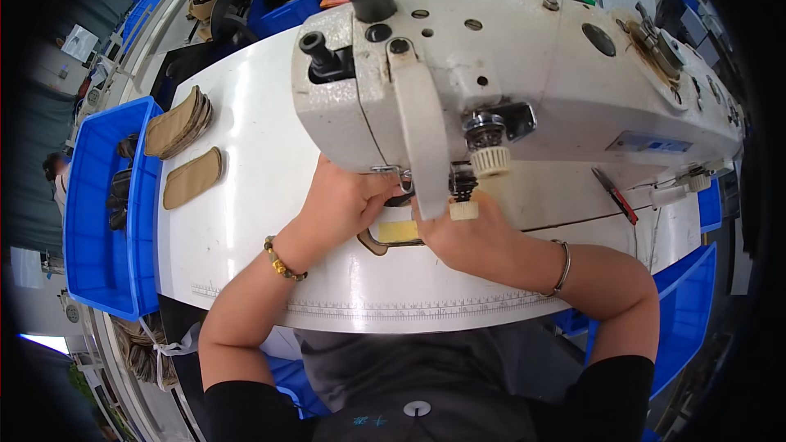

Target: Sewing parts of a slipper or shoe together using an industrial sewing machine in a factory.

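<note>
At the white sewing machine [417,90], my left hand [336,205] is closed under the needle area, thumb and fingers pinching a small dark piece [399,200]. My right hand [458,225] is bent just right of the presser foot, its fingertips partly hidden by the machine; what they hold cannot be made out. A tan fabric piece with a dark edge [372,242] lies under my hands, beside a yellow patch [397,231] on the table.
Stacked tan pads [176,123] and a single pad [192,178] lie on the white table [246,98] at left. A blue bin [90,237] holds dark items. Red-handled snips [618,196] lie right. Another blue bin [679,319] stands lower right. A person [57,176] is far left.
</note>
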Demonstrator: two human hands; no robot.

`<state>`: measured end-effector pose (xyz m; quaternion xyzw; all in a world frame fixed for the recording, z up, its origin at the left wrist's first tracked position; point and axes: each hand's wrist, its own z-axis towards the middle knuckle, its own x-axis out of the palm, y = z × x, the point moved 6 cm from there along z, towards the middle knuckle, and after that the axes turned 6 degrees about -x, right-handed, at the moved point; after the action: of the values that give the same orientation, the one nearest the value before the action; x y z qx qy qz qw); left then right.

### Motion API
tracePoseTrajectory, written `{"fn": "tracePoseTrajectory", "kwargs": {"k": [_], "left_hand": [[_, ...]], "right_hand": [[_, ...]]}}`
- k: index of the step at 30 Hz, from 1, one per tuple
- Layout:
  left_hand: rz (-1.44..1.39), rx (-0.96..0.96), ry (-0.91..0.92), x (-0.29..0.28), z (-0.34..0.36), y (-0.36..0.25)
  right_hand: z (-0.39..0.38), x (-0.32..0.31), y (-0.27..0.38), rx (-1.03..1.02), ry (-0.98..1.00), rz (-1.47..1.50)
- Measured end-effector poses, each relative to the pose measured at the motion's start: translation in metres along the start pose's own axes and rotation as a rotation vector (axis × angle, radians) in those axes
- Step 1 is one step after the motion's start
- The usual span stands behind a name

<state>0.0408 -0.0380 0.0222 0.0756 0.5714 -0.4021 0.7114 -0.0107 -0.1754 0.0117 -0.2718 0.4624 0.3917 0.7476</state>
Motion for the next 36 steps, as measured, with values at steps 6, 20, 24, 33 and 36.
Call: {"fn": "tracePoseTrajectory", "kwargs": {"k": [6,20,24,33,36], "left_hand": [[-0.285,-0.21,0.085,-0.003,0.006,0.009],[-0.374,-0.283,0.059,-0.009,0.012,0.007],[-0.422,-0.419,0.111,-0.005,0.009,0.007],[-0.334,-0.211,0.036,-0.003,0.007,0.005],[-0.332,-0.164,0.009,-0.004,0.008,0.004]], "right_hand": [[-0.002,0.006,0.0,-0.017,-0.016,0.032],[-0.01,0.011,0.0,-0.089,-0.029,0.082],[-0.009,0.008,0.001,-0.087,-0.014,0.062],[-0.011,0.01,-0.001,-0.068,-0.036,0.071],[-0.01,0.001,-0.021,0.201,-0.197,0.278]]}}
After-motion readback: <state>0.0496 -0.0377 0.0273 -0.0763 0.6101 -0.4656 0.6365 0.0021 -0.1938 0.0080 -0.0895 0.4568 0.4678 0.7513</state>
